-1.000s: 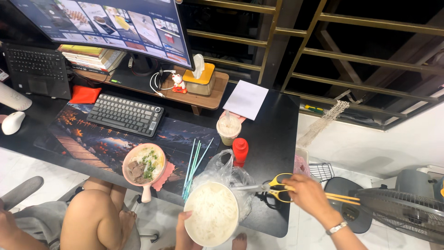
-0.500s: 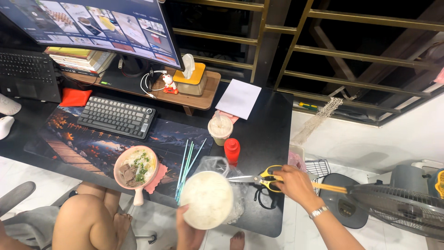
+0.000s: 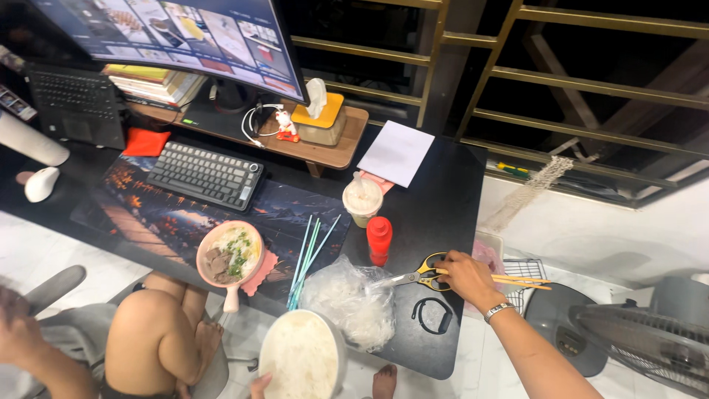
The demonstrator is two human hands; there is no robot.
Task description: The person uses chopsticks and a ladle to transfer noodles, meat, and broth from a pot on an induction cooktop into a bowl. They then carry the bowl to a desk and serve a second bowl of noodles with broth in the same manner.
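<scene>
1. At the bottom edge I see my left hand [image 3: 260, 386] only as a few fingers under a white bowl [image 3: 301, 358]; the frame cuts off the rest, so I cannot tell how its grip is set.
2. The bowl, one of two in view, is held off the bench's [image 3: 443, 222] near edge, and its bottom runs out of frame.
3. Just beyond it lies one clear plastic bag [image 3: 351, 303] of white noodles, crumpled on the bench.
4. My right hand [image 3: 467, 277] rests on the yellow handles of one pair of scissors [image 3: 413, 277], fingers curled over them and covering most of the loops. The scissors lie flat near the bench's right end, long axis left to right, blades pointing left at the bag.
5. One black band [image 3: 432, 316] lies just in front of the scissors.
6. Three or four pale green chopsticks [image 3: 310, 255] lie left of the bag, fanned; the count is hard to make out.
7. Farther left sits one pink bowl [image 3: 229, 255] of soup.
8. Behind stand one red bottle [image 3: 379, 238] and one lidded cup [image 3: 362, 199].
</scene>
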